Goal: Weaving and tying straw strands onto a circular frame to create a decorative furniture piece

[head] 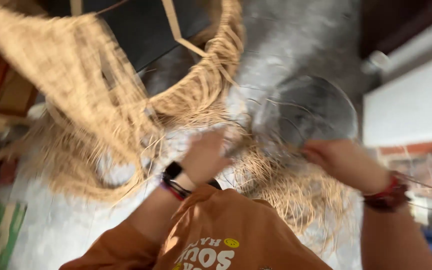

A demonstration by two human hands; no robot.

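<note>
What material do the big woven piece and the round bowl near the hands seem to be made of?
The woven piece looks like dry straw or palm fibre: tan, matte, with loose strands fraying out. The bowl looks like bare metal, grey with a dull shine, though blur leaves this uncertain. The right hand touches its rim.

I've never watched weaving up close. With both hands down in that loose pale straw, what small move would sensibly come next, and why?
Probably the left hand pinches a few loose pale straw strands and draws them toward the woven tan straw basket rim. Both hands sit among unwoven ends, the right hand beside a round grey metal bowl. Blur hides either hand's grip.
</note>
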